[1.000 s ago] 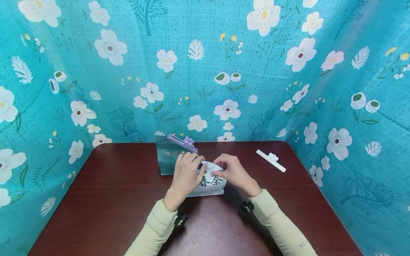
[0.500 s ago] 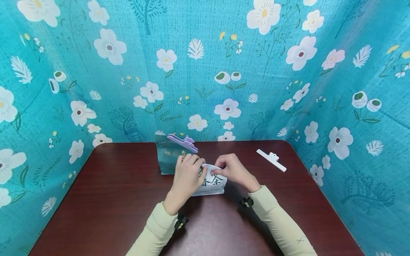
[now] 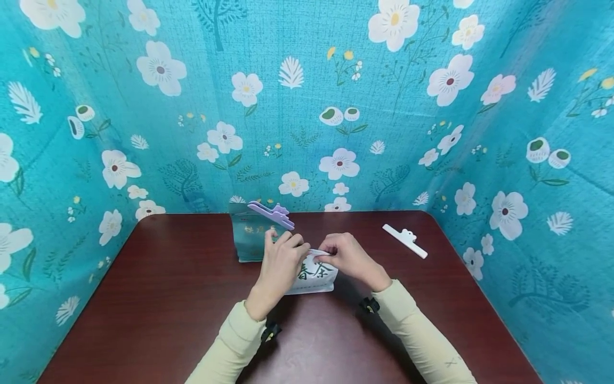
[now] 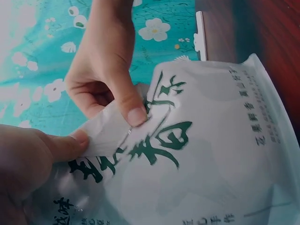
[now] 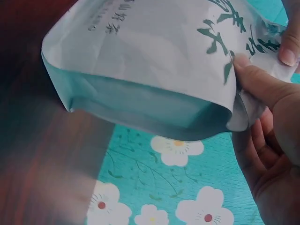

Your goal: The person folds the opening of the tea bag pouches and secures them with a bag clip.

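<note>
- Hands meet over a white tea pouch (image 3: pixel 314 274) standing near the middle of the dark red table (image 3: pixel 158 298); both pinch its folded top edge.
- Head view: left hand (image 3: pixel 280 265) covers the pouch's left side, fingers curled over the top; right hand (image 3: pixel 346 257) grips the top from the right. Green characters show between them. Cream sleeves (image 3: pixel 422 341) on both arms.
- Left wrist view adds detail the head view lacks: left thumb tip (image 4: pixel 78 139) presses a folded flap of the pouch (image 4: pixel 206 159), and a right fingertip (image 4: pixel 136 116) bears down on the same flap, other right fingers curled behind it. Small print down the pouch's side is readable only as rows of characters.
- Right wrist view shows the pouch (image 5: pixel 140 56) from below and the side: teal gusset, crimped corner, right hand (image 5: pixel 274 140) pinching the top corner between thumb and curled fingers. A left fingertip (image 5: pixel 289 51) touches the upper right edge.
- Behind the hands: a green pouch (image 3: pixel 249 237) stands upright just beyond the white one, a purple clip (image 3: pixel 271 214) clamped along its top. The left hand hides its lower right part.
- A white clip (image 3: pixel 405 240) lies flat on the table, well apart to the right; its end also shows in the left wrist view (image 4: pixel 200 35).
- Teal floral cloth (image 3: pixel 307 106) walls the table on three sides.
</note>
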Tool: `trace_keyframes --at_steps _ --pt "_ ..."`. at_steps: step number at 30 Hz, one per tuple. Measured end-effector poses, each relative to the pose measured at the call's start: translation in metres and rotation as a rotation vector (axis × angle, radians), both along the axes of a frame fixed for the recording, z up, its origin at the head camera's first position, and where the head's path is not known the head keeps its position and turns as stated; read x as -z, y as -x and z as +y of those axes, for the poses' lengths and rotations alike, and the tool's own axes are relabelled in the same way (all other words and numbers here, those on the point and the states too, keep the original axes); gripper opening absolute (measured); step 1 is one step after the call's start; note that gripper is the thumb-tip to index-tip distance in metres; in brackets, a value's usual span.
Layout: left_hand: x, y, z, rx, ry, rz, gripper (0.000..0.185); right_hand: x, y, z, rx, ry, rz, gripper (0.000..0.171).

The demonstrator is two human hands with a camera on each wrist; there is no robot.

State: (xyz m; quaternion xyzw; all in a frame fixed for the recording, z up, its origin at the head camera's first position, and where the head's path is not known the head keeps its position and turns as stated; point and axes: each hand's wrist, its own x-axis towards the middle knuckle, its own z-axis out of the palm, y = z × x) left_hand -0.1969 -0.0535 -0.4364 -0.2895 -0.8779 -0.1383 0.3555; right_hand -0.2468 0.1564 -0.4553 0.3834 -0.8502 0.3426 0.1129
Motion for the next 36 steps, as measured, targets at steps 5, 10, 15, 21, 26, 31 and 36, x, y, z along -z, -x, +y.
trace_keyframes --at_steps 5,10,15,21,26,31,36 --pt "0.0028 0.0001 0.0003 -0.015 0.011 0.016 0.005 -0.0018 -0.0030 0.0080 -0.031 -0.034 -0.012 0.007" --pt "0.0017 -0.0006 0.0000 -0.051 0.038 0.032 0.008 -0.0015 -0.0051 0.0083 -0.027 -0.039 0.046 0.007" --pt "-0.0007 -0.0013 -0.0009 -0.068 0.052 0.044 0.011 -0.0016 -0.0068 0.0068 -0.006 -0.037 0.097 0.008" --pt "-0.0012 -0.0008 -0.0024 -0.054 0.079 0.055 0.014 -0.0024 -0.0081 0.0066 -0.011 -0.034 0.092 0.008" --pt "-0.0009 0.0014 -0.0032 -0.054 0.099 0.069 0.020 -0.0036 -0.0068 0.0056 -0.032 -0.018 0.123 0.009" --pt "-0.0011 0.0036 -0.0037 -0.044 0.109 0.061 0.023 -0.0044 -0.0058 0.0048 -0.020 -0.018 0.107 0.010" --pt "0.0003 0.0049 -0.0013 -0.043 0.091 0.054 0.023 -0.0076 -0.0102 0.0029 0.002 0.015 0.048 0.012"
